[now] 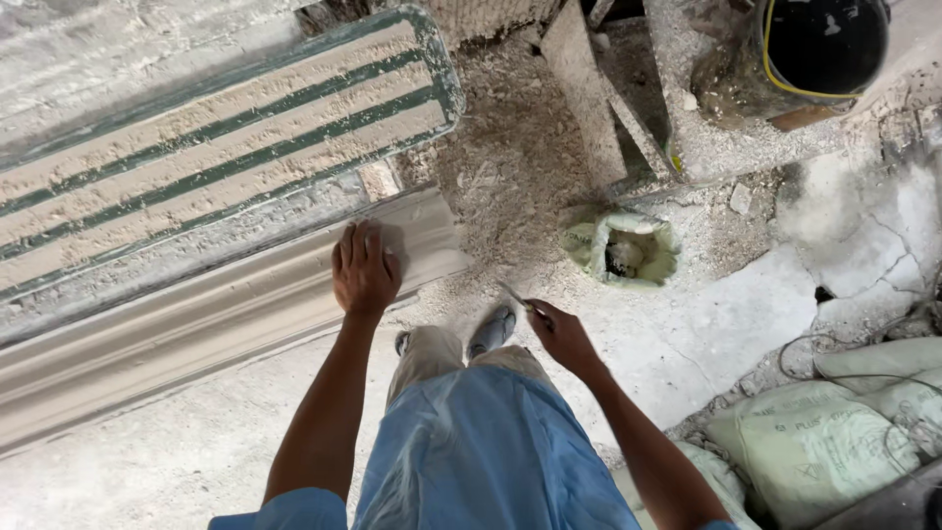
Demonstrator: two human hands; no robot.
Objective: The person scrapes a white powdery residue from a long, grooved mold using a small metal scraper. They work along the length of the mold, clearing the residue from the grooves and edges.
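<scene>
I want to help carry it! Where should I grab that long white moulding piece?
Probably at the near end of the long white moulding, beside the left hand lying flat on it. That end overhangs freely, so come from underneath and cup its flat edges; the curved face looks dusty and slippery.

We find open dusty concrete floor (687, 334) between our feet and the small pale-green plaster-crusted tub (623, 247). The long white moulded plaster cornice (196, 324) blocks the left; stacked pale-green sacks (814, 442) crowd the near right; a black bucket (819, 44) stands far right.
</scene>
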